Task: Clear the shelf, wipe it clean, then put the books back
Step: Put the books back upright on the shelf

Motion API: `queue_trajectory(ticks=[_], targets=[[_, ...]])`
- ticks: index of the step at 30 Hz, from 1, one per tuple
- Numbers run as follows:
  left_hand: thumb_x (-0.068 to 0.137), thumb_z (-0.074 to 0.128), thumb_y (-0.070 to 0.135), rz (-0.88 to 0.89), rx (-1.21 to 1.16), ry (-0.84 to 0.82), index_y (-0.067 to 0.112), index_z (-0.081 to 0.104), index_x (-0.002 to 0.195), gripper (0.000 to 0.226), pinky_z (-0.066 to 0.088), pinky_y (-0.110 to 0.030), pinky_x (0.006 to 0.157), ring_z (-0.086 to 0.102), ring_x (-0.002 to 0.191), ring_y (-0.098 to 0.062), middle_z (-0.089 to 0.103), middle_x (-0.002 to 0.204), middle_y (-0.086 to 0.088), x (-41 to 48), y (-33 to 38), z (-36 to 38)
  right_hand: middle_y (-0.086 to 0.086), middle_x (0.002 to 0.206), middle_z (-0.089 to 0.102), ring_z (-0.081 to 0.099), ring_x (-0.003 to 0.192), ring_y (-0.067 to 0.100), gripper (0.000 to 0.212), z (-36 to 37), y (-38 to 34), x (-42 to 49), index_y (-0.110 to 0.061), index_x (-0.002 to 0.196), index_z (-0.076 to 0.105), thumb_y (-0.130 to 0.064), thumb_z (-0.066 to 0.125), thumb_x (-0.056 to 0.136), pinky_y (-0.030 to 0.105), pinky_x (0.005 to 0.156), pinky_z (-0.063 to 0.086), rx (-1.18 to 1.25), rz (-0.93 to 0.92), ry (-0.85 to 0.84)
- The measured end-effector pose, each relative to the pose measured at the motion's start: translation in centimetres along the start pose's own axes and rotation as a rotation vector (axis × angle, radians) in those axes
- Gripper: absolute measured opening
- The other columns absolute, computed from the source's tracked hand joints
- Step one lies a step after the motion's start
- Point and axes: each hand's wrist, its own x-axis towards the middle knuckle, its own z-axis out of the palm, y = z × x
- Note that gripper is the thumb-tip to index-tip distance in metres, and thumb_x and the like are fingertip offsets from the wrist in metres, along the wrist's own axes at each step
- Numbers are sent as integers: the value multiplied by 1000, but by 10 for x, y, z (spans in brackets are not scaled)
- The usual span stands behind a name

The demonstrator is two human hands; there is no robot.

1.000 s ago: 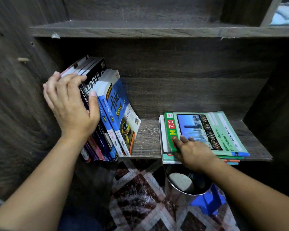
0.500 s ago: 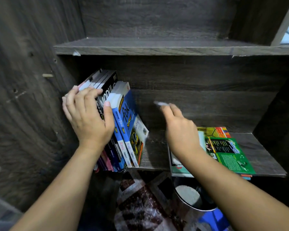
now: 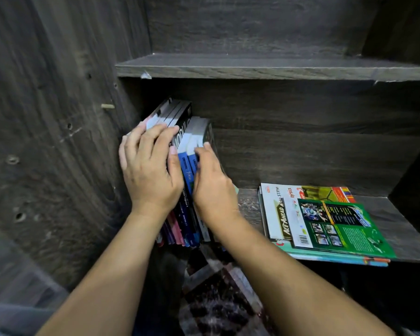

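A row of upright books [image 3: 177,122] stands at the left end of the dark wooden shelf [image 3: 403,224], tight against the side wall. My left hand [image 3: 150,166] lies over the tops and spines of the left books with fingers spread. My right hand [image 3: 211,185] presses against the right side of the row, by the blue-spined books [image 3: 187,170], its fingertips at the outermost book's top edge. A flat stack of workbooks [image 3: 325,221] with a green cover on top lies on the right half of the shelf.
Another shelf board [image 3: 264,66] runs above, leaving a low opening. The cabinet's side wall [image 3: 58,141] closes off the left. A patterned floor mat [image 3: 218,299] shows below the shelf's front edge.
My right hand lifted a book off the flat stack and carried it left to the upright row. The row now stands straighter. A different green cover tops the stack.
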Motion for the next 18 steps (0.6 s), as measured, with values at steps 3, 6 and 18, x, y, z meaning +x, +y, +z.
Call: queue_trajectory(ticks=[3, 6, 18], targets=[[92, 51, 17, 4, -2, 1, 16, 64, 122, 33, 28, -45, 111, 42, 129, -26, 61, 125, -2, 0, 0, 0, 8, 163, 6, 31, 142, 31, 58, -16, 2, -5, -25, 155, 4, -22, 32, 105, 43, 100, 44, 19, -166, -110], [92, 51, 17, 2, -6, -5, 16, 63, 124, 34, 25, -45, 112, 41, 131, -26, 60, 127, -1, -1, 0, 0, 5, 163, -1, 41, 135, 29, 67, -40, 20, -11, -37, 145, -24, -33, 29, 105, 39, 95, 44, -179, -326, -252], [94, 46, 24, -43, 15, -18, 12, 57, 125, 35, 18, -53, 114, 33, 134, -32, 54, 129, -9, -3, 10, 5, 6, 156, 24, 32, 140, 28, 69, -111, 177, -78, -24, 148, 30, -47, 59, 89, 43, 112, 34, -741, 236, -809]])
